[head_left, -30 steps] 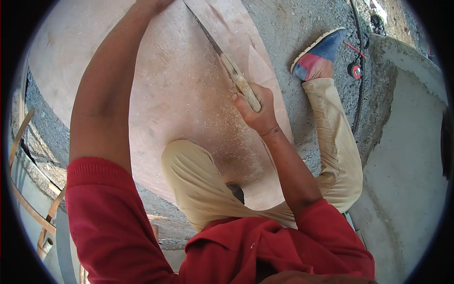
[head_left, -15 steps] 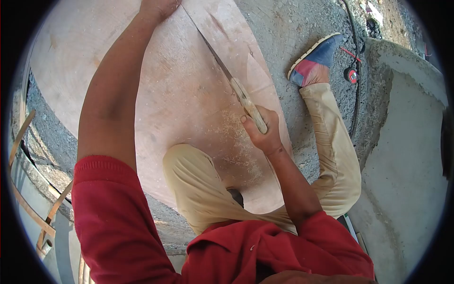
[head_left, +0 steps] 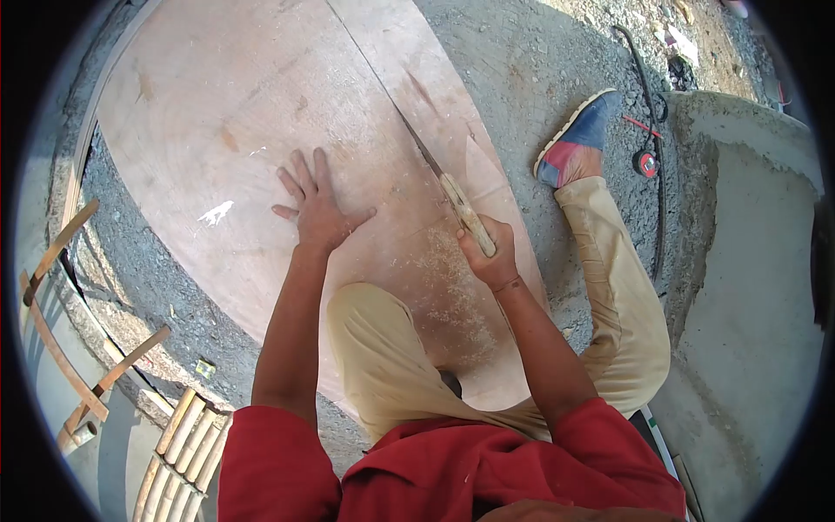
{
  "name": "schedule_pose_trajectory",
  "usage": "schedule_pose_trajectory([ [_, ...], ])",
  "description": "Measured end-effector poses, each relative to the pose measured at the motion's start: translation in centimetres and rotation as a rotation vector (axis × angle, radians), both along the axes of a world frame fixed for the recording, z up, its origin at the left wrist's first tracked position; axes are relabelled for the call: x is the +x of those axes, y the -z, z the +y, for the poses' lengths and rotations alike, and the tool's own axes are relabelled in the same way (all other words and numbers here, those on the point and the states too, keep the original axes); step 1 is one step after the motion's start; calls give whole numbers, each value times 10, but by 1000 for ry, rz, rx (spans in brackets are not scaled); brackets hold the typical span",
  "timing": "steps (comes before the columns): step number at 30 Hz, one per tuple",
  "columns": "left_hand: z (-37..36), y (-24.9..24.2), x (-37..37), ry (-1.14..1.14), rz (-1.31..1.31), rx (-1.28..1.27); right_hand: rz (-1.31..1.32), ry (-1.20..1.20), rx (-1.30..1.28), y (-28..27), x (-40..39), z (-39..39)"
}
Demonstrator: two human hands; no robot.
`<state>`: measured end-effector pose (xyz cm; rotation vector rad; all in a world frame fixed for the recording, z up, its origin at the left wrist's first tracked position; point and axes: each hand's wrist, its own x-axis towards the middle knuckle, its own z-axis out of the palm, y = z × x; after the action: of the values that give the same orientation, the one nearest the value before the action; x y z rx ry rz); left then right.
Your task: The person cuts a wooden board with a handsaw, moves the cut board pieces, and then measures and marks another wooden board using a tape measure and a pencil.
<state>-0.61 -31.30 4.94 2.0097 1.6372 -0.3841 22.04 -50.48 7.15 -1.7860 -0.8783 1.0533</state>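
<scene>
My left hand [head_left: 320, 207] lies flat on the plywood sheet [head_left: 217, 96], fingers spread, holding nothing. Wrapped round the wooden handle of a handsaw [head_left: 465, 213] is my right hand [head_left: 489, 254]. The thin saw blade runs up and to the left along a dark line in the sheet. Sawdust [head_left: 448, 287] is scattered on the wood below the handle. My bent knee [head_left: 374, 322] rests over the sheet, left of the sawdust.
A red tape measure [head_left: 646, 163] and a dark hose [head_left: 658, 209] lie on the gravel beyond my shoe [head_left: 584, 130]. Curved concrete [head_left: 739, 278] stands at the right. Bamboo slats [head_left: 184, 457] and wooden strips [head_left: 61, 348] are at the lower left.
My left hand has come down from the far top of the sheet to its middle, fingers now spread. The saw and my right hand have shifted slightly down and right in view.
</scene>
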Motion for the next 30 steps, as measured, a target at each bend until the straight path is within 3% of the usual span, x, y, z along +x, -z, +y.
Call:
schedule_pose_trajectory([
  [2, -9, -13, -2, -23, 64, -123, -19, 5, 16, -2, -7, -2],
  [8, -6, -10, -11, 28, 81, -159, -59, 5, 85, 3, -11, -5],
  [20, -22, 16, -26, 53, -83, 62, -237, -58, -3, -5, -4, 5],
  [24, -22, 22, -48, 83, -84, 233, -70, -62, -2, 2, 0, 3],
  [28, -28, 57, -126, -122, 17, 579, -81, -39, 52, 9, 2, -12],
  [30, -24, 59, -122, -144, 31, 598, -89, -32, 115, 26, -8, -20],
])
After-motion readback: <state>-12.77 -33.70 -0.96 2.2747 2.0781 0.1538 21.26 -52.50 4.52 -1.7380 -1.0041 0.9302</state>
